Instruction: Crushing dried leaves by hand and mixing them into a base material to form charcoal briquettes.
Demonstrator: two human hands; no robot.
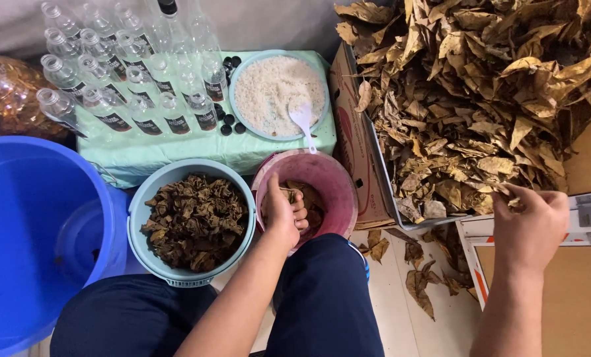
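Left hand point(283, 213) closed on wet leaves in one pink bucket point(335, 182), right hand point(530, 225) pinched one dry leaf point(500, 192), one teal basin point(151, 248) of soaked leaves, one rice plate point(246, 73).

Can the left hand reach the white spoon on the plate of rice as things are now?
Probably yes. The left hand is in the pink bucket, and the white spoon lies on the plate just beyond the bucket's far rim, with nothing between them.

The blue tub point(24, 225) (left side) and leaf pile point(480, 99) run off frame.
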